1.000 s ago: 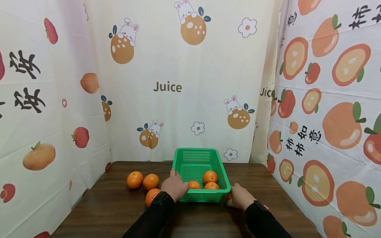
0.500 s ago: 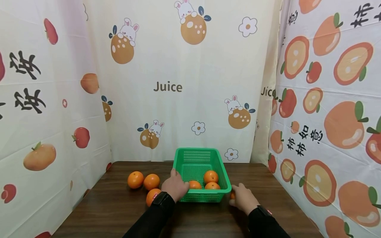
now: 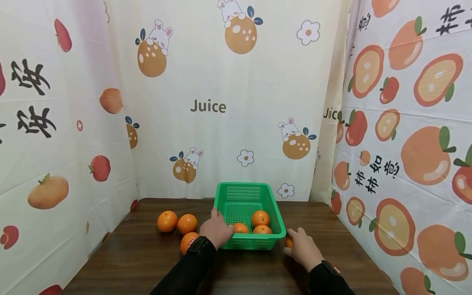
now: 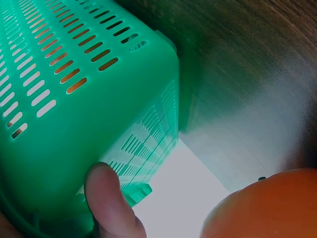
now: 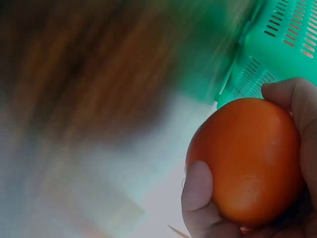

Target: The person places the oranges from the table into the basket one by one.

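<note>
A green plastic basket (image 3: 250, 243) stands on the table with several oranges (image 3: 260, 218) in its near part. My left hand (image 3: 216, 230) grips the basket's near left corner; its thumb lies against the green wall in the left wrist view. Just right of the basket, my right hand (image 3: 304, 249) holds an orange (image 5: 247, 161), thumb and fingers curled round its sides. In the head view that hand hides most of this orange. The right wrist view shows it beside the basket's perforated wall.
Left of the basket lie three loose oranges (image 3: 187, 224) on the dark wooden table (image 3: 254, 272). One is close to my left wrist and partly covered by it. Printed curtains (image 3: 206, 135) enclose the table at the back and both sides.
My right hand has shifted slightly to the right, a little away from the basket, with the orange in it. The left hand and the basket stay where they were.
</note>
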Action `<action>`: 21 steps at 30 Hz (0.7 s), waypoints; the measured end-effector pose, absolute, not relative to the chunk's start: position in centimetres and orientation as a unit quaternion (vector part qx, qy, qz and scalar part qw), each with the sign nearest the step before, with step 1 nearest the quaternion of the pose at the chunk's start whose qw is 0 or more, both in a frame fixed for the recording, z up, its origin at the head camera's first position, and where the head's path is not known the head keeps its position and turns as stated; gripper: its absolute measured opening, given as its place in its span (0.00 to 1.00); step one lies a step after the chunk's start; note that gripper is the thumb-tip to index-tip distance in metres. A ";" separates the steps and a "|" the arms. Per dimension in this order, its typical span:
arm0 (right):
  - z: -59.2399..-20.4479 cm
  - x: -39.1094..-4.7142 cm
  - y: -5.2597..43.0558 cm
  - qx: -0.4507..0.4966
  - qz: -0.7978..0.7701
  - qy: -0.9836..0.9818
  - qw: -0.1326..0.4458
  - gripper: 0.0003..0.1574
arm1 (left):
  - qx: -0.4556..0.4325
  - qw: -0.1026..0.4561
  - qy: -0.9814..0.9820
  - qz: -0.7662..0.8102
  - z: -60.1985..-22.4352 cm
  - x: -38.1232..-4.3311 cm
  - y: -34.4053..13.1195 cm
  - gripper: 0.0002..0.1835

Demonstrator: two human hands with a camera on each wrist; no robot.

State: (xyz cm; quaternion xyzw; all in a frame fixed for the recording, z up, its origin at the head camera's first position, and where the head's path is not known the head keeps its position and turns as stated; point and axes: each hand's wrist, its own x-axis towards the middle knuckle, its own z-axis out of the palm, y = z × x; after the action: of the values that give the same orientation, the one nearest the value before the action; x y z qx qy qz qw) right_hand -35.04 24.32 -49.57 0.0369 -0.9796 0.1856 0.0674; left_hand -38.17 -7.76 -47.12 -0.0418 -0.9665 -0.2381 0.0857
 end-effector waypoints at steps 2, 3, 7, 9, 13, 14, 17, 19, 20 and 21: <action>-49.6 -34.9 24.3 0.036 0.190 -0.978 0.075 0.41 | -0.044 0.087 -0.966 -0.238 -47.1 -38.2 -7.8 0.44; -49.6 -34.8 24.3 0.035 0.191 -0.978 0.079 0.40 | -0.045 0.088 -0.966 -0.239 -47.1 -38.2 -7.8 0.44; -49.4 -34.4 24.4 0.035 0.197 -0.975 0.097 0.37 | -0.047 0.090 -0.966 -0.239 -47.1 -38.0 -7.8 0.44; -49.3 -34.3 24.6 0.034 0.200 -0.974 0.103 0.35 | -0.047 0.091 -0.965 -0.241 -47.0 -38.0 -7.8 0.44; -49.0 -34.1 24.8 0.030 0.207 -0.972 0.106 0.33 | -0.044 0.088 -0.966 -0.239 -47.0 -37.9 -7.8 0.45; -48.9 -34.0 24.8 0.028 0.209 -0.971 0.107 0.33 | -0.044 0.087 -0.967 -0.237 -47.0 -37.9 -7.8 0.45; -48.6 -33.9 24.8 0.022 0.217 -0.969 0.113 0.31 | -0.045 0.088 -0.967 -0.235 -47.0 -37.8 -7.8 0.45; -48.4 -33.8 24.8 0.020 0.221 -0.968 0.120 0.31 | -0.046 0.091 -0.967 -0.232 -47.0 -37.8 -7.8 0.45; -48.2 -33.7 24.7 0.019 0.222 -0.967 0.124 0.31 | -0.046 0.091 -0.967 -0.232 -47.0 -37.8 -7.8 0.45; -48.2 -33.7 24.7 0.019 0.222 -0.966 0.128 0.31 | -0.046 0.091 -0.967 -0.233 -46.9 -37.8 -7.8 0.44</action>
State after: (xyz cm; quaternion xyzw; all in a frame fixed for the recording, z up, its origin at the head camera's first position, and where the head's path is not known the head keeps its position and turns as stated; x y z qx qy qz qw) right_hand -33.67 24.73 -48.17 0.0186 -0.9664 0.2220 0.1278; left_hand -37.76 -7.76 -46.94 -0.0461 -0.9673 -0.2326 0.0905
